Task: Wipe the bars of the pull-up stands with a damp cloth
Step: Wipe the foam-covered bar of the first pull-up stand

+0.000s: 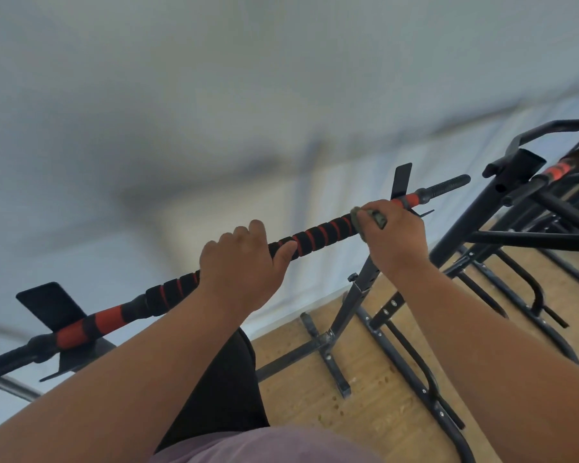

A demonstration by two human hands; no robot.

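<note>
Overhead, the pull-up bar, wrapped in black and red foam, runs diagonally across the view, its left end cut off by the frame edge. Both hands curl around it: the left hand grips bare foam mid-bar, while the right hand clamps a grey-green cloth around the bar near its right bracket. A second stand crowds the right side, partly cropped, above the wooden floor.

no readable text, no labels, no brand marks, no numbers anywhere in view
</note>
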